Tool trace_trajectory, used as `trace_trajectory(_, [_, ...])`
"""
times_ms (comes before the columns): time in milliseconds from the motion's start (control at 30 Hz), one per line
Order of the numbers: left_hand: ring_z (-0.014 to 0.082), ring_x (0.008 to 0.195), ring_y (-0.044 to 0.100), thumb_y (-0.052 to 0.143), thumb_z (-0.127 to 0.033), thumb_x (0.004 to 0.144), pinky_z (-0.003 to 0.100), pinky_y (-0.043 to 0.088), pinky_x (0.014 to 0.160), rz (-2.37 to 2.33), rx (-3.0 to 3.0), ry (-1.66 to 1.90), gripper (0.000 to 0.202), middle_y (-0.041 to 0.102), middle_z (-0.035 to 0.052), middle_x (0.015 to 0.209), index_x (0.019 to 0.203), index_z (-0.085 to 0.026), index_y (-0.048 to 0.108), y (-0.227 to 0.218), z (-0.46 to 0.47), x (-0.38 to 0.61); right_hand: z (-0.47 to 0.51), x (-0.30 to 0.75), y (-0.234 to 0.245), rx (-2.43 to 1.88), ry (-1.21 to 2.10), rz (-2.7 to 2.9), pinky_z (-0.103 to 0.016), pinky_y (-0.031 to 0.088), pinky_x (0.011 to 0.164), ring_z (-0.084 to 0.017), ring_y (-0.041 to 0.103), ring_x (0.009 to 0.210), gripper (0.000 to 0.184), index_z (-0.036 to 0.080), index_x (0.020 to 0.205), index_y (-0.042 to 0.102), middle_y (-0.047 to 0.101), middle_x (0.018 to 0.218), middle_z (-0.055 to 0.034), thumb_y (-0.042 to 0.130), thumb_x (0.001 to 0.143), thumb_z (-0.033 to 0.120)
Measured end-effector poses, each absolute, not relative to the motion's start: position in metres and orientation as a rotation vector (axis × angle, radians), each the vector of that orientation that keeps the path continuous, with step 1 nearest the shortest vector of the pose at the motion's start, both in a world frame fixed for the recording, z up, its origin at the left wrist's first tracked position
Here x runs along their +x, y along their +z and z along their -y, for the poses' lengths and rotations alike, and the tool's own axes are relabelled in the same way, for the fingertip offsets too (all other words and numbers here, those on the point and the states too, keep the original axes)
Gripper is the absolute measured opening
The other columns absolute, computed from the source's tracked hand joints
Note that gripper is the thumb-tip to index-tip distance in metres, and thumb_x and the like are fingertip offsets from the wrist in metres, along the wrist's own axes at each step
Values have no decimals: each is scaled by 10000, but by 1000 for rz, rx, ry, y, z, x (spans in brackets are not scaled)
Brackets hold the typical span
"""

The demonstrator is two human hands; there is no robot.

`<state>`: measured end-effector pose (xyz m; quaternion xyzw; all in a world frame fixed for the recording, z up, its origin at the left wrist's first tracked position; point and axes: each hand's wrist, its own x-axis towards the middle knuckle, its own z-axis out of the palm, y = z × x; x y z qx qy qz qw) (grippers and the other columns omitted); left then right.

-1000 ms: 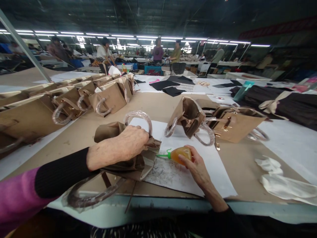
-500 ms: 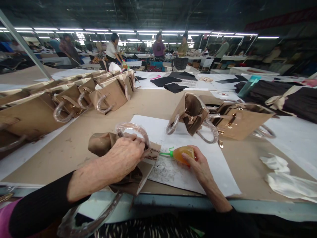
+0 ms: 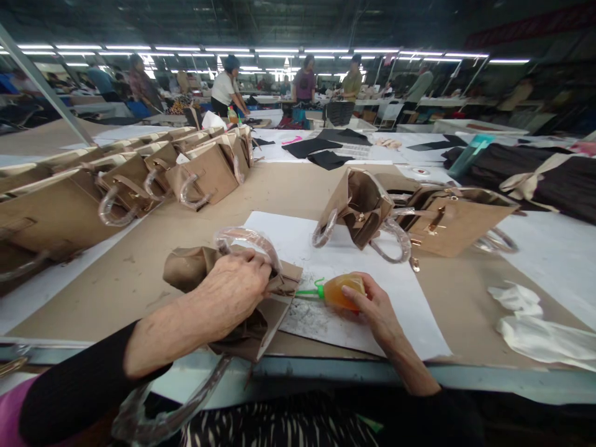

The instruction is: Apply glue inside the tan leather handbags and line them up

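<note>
My left hand point(image 3: 235, 288) grips the top of a tan handbag point(image 3: 274, 320), which lies collapsed on its side at the table's near edge. A plastic-wrapped handle point(image 3: 246, 241) arches beyond my fingers, and a second wrapped handle point(image 3: 174, 403) hangs over the edge. My right hand point(image 3: 377, 307) holds a squeeze bottle of amber liquid point(image 3: 342, 292) over a white paper sheet point(image 3: 367, 320). Its green nozzle point(image 3: 307, 292) points left, close to the handbag, though contact is hidden at this size.
Two more tan handbags point(image 3: 361, 208) point(image 3: 454, 223) lie beyond the paper. A long row of bags point(image 3: 202, 174) stands at left. White crumpled material point(image 3: 535, 329) lies at right, near dark fabric point(image 3: 526, 180). Co-workers point(image 3: 228, 87) stand at distant tables.
My left forearm has swung nearer the table edge, and the handbag has turned slightly with it. The bottle stays nearly in place, and the camera view has shifted slightly.
</note>
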<state>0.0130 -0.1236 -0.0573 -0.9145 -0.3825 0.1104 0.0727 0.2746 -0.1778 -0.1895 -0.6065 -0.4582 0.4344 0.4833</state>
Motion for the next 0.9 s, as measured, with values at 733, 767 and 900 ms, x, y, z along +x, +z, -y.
trace_trajectory(733, [284, 928, 605, 556, -235, 836, 414, 507, 798, 1161, -2745, 300, 149, 654, 121, 936, 900, -112, 609, -60, 130, 11, 187, 271, -196, -1455, 1227, 1050, -213, 293, 383, -110, 415, 442, 346, 182, 930, 565, 562, 637, 21, 648, 775, 480])
trace_trajectory(767, [280, 920, 607, 552, -233, 837, 410, 507, 796, 1147, -2745, 296, 146, 655, 120, 927, 896, -112, 609, -60, 130, 11, 187, 270, -195, -1453, 1243, 1053, -213, 290, 380, -110, 413, 438, 348, 181, 928, 567, 561, 631, 21, 653, 770, 480])
trace_trajectory(900, [276, 892, 611, 556, -212, 828, 403, 515, 758, 1129, -2734, 284, 127, 653, 121, 917, 889, -113, 606, -64, 129, 9, 187, 267, -189, -1441, 1281, 1057, -215, 333, 405, -126, 455, 495, 355, 181, 937, 571, 583, 686, 7, 660, 758, 474])
